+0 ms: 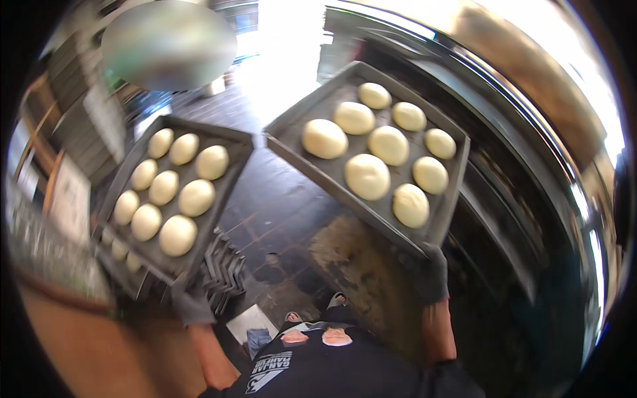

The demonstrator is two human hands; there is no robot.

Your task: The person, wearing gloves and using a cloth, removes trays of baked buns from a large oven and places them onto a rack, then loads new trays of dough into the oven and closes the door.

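Two dark metal trays are before me, each with several round, pale dough balls spaced apart. My right hand (434, 275), in a dark glove, grips the near corner of the right tray (320, 109), which is raised and tilted beside the rack. Its dough balls (367, 177) look smooth. My left hand (192, 306), also gloved, is closed at the near edge of the left tray (232, 142), where more dough balls (178, 235) lie in rows. Below that tray's left edge, part of another tray with dough shows. The fingers of both hands are partly hidden and blurred.
Long dark metal shelves or oven decks (504, 219) run along the right. A stack of angled metal edges (225, 268) stands under the left tray. Dark floor tiles (265, 205) carry a brown patch (361, 265). A pale board (70, 196) stands at left.
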